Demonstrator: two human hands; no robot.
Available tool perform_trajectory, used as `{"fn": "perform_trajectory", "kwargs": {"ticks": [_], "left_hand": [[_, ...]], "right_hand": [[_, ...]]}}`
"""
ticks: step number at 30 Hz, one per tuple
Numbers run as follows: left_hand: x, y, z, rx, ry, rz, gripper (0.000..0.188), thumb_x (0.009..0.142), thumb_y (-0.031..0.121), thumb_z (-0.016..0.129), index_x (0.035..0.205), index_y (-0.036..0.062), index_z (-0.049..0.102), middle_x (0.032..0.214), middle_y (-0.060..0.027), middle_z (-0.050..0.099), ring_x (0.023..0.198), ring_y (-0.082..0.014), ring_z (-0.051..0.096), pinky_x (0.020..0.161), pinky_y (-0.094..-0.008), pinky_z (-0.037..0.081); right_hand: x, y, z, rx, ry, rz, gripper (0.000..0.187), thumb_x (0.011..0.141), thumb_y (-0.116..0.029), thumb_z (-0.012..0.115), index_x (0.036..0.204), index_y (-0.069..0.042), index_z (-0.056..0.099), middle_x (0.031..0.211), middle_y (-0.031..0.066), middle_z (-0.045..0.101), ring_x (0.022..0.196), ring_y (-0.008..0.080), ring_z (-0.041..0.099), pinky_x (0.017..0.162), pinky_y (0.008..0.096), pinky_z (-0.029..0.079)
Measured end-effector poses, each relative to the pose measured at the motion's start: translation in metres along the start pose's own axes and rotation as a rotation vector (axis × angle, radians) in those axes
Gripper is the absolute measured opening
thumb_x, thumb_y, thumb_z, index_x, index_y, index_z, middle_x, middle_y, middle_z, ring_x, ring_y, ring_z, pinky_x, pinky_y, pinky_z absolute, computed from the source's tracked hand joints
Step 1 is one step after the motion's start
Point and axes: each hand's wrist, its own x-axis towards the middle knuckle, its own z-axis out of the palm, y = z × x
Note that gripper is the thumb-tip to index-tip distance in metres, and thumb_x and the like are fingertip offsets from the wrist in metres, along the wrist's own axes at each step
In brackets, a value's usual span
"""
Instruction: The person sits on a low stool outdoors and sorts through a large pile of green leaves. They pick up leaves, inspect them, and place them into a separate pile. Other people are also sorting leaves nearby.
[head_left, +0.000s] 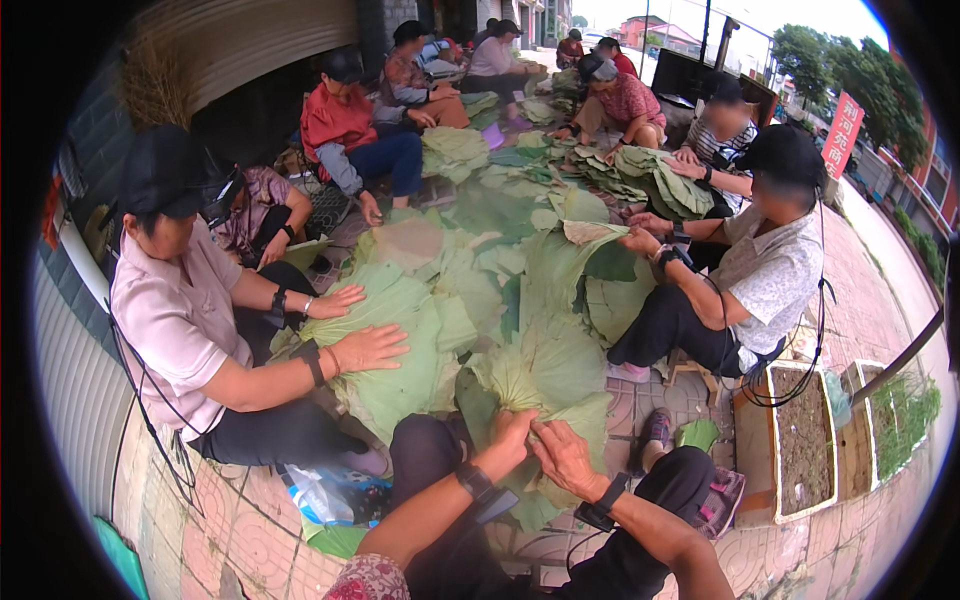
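Fingers of both hands [540, 440] pinch shut on the folded lotus leaf [545, 375] between them.

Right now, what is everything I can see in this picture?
Large leaves: a big heap, green, spread over the pavement in the middle.
Seated people: about ten, ringed around the heap, some pressing leaves flat.
Planter boxes: two, pale-rimmed, lower right, one with soil, one with green shoots.
Plastic bag: one, clear with blue, on the paving lower left.
Folded leaf: one, green, pinched between both hands.
Left hand: one, gripping the leaf's gathered edge.
Right hand: one, gripping beside it; both wrists wear dark bands.
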Motion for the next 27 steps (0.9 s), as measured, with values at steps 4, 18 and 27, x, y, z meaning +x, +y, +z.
{"fn": "perform_trajectory", "kwargs": {"ticks": [4,18,27], "left_hand": [[0.014,-0.005,-0.007,-0.024,0.037,0.03,0.034,0.079,0.01,0.075,0.106,-0.0043,0.059,0.098,-0.0127,0.062,0.082,-0.025,0.061,0.069,-0.0403,0.049],[0.004,0.057,-0.028,0.284,-0.158,0.148,0.031,0.083,0.004,0.072,0.107,-0.0105,0.061,0.1,-0.0176,0.068,0.087,-0.024,0.069,0.07,-0.0357,0.056],[0.014,0.065,-0.096,1.069,0.012,0.841,0.047,0.08,0.008,0.066,0.124,-0.0067,0.06,0.081,-0.0187,0.069,0.07,-0.0263,0.066,0.069,-0.0359,0.051]], "right_hand": [[0.001,-0.007,-0.002,0.003,-0.032,-0.04,0.034,0.087,-0.014,0.069,0.118,-0.004,0.061,0.098,0.0132,0.06,0.091,0.0325,0.061,0.076,0.0418,0.053],[0.003,0.056,-0.017,-0.05,0.052,0.232,0.018,0.094,-0.01,0.06,0.111,-0.004,0.063,0.1,0.0184,0.063,0.088,0.0409,0.063,0.072,0.0468,0.052],[-0.063,0.138,0.01,-0.164,-0.414,0.575,0.026,0.089,-0.022,0.064,0.106,-0.003,0.066,0.101,0.0228,0.068,0.095,0.0427,0.066,0.081,0.0489,0.052]]}}
